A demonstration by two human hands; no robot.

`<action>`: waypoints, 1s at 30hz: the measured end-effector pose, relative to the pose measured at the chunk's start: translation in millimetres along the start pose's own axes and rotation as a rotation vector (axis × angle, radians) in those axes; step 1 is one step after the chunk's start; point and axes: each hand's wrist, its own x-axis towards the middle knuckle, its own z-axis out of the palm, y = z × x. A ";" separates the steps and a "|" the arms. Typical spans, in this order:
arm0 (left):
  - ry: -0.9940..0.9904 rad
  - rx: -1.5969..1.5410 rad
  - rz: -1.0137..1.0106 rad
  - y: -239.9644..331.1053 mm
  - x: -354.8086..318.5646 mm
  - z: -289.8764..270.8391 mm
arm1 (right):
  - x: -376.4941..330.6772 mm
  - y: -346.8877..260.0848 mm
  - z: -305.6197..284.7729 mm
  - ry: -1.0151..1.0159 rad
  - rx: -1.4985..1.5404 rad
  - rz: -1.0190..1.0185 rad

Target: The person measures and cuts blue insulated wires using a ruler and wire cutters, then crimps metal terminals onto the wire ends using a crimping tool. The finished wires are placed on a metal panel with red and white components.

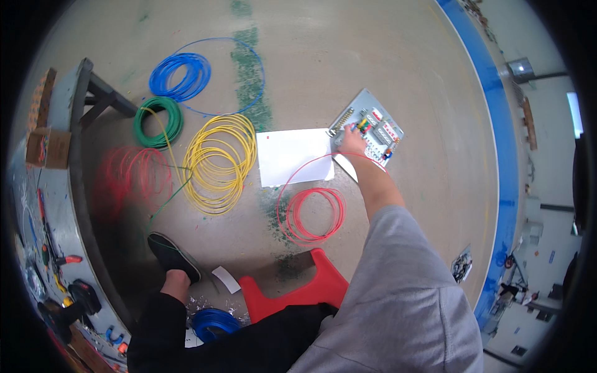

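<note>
My right hand reaches far out to a grey electrical panel lying on the floor, its fingers on the coloured terminals and switches there. A red wire runs from the hand back to a small red coil on the floor; whether the fingers pinch the wire cannot be told. A white sheet of paper lies just left of the panel. My left hand is out of sight.
Wire coils lie on the floor: blue, green, yellow, a blurred red one and a small blue one. A red stool is under me. A workbench with tools runs along the left.
</note>
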 end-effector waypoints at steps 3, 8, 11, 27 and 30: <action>-0.039 0.007 -0.042 -3.8 20.7 18.9 | 7.7 22.2 17.4 0.022 0.051 0.035; -0.128 0.003 -0.119 -16.1 8.3 17.9 | -29.8 35.4 -12.3 0.068 0.198 -0.007; -0.184 -0.030 -0.148 -20.9 7.4 18.3 | -49.4 72.8 -35.7 0.247 0.352 -0.101; -0.030 -0.280 0.060 42.2 23.9 -40.0 | -175.4 265.5 -38.1 0.109 1.464 0.105; -0.004 -0.324 0.072 41.3 17.0 -41.8 | -179.1 290.2 -67.2 -0.123 1.886 0.266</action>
